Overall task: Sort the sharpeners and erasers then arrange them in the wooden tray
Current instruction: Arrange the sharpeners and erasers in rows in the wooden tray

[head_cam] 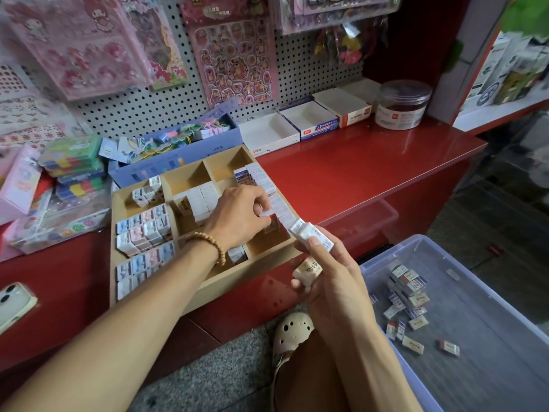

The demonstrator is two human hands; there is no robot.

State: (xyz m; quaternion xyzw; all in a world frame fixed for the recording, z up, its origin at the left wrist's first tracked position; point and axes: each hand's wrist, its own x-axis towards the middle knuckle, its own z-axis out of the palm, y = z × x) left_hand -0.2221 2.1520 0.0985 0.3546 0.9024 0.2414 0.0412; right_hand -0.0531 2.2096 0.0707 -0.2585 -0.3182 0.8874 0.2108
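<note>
The wooden tray (208, 288) sits on the red counter, divided into compartments. Rows of boxed sharpeners (142, 233) fill its left side and white erasers (202, 200) stand in the middle. My left hand (237, 215) reaches over the tray and pinches a small white eraser (266, 214) at the row of erasers along the right edge (261, 179). My right hand (329, 269) hovers at the tray's front right corner, gripping several wrapped erasers (309, 233), one cream-coloured (307, 270).
A clear plastic bin (386, 260) at lower right holds several loose erasers (407, 289). Empty cardboard boxes (309, 120) and a lidded jar (402, 104) stand at the back. Sticker sheets hang on the pegboard. A phone (12, 301) lies at far left.
</note>
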